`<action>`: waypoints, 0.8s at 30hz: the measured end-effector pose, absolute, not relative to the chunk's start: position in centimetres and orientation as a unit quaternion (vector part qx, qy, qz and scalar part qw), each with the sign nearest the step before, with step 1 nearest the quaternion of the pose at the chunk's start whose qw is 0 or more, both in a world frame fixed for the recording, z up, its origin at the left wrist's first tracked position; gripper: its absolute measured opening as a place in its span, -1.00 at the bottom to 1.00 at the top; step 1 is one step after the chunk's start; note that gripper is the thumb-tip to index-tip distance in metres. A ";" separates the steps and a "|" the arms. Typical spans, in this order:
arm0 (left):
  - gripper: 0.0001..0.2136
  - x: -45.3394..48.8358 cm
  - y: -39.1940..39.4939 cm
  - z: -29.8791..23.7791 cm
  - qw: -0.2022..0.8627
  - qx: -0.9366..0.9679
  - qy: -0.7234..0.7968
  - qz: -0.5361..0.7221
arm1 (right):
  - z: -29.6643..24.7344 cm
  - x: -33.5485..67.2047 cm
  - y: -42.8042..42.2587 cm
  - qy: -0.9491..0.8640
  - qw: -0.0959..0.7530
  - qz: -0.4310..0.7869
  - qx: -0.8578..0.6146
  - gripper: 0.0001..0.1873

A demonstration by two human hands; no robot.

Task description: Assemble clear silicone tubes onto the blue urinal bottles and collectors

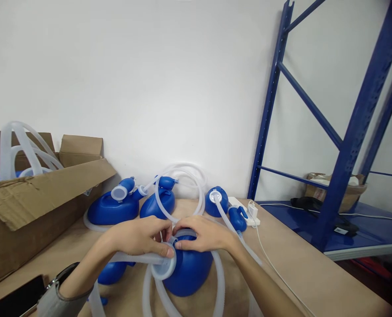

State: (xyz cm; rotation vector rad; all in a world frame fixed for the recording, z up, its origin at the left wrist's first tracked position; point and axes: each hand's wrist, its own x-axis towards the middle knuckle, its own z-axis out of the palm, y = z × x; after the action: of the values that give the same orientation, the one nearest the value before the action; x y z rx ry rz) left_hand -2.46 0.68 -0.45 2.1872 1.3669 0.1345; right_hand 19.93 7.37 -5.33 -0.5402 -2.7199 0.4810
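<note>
Head view, bench item in hand: blue bottle [189, 268], lying on the table [315, 273] straight below both hands.

- Left hand [139, 237]: fingers are closing round the clear tube [130, 258], thumb pressing on the white collar [164, 266] at the bottle's neck.
- Right hand [204, 233]: fingers are curling over the bottle's neck, steadying it.
- Step, as I judge it: collar and neck are being worked together. A further turn would call for the bottle being held still.
- Bottle contents: cannot tell, as the wall is opaque.
- Behind the bottle: three more blue bottles [112, 209], with tubes looping among them.
- Left of the bottle: a cardboard box [34, 207], open, holding coiled tubing [20, 149].
- Right of the bottle: a blue rack [348, 149] with a small carton [348, 193] on its shelf, holding something white.
</note>
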 end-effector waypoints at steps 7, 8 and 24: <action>-0.62 -2.6 1.2 -0.9 0.279 0.812 0.508 0.062 | -6.3 18.9 8.4 -0.970 0.142 0.132 -0.148 -0.78; -0.62 -2.6 1.3 -0.9 0.278 0.811 0.510 0.065 | -6.4 18.8 8.5 -0.971 0.138 0.128 -0.149 -0.78; -0.65 -1.4 2.1 -2.5 0.377 0.743 0.514 0.204 | -7.8 19.0 9.4 -0.899 0.287 0.239 -0.230 -0.62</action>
State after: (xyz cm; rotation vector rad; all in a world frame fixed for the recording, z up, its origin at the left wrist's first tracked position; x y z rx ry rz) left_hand -1.41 2.09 -2.51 1.8996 1.3150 0.5214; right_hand 19.03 9.40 -7.84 -0.6139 -2.4016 0.6373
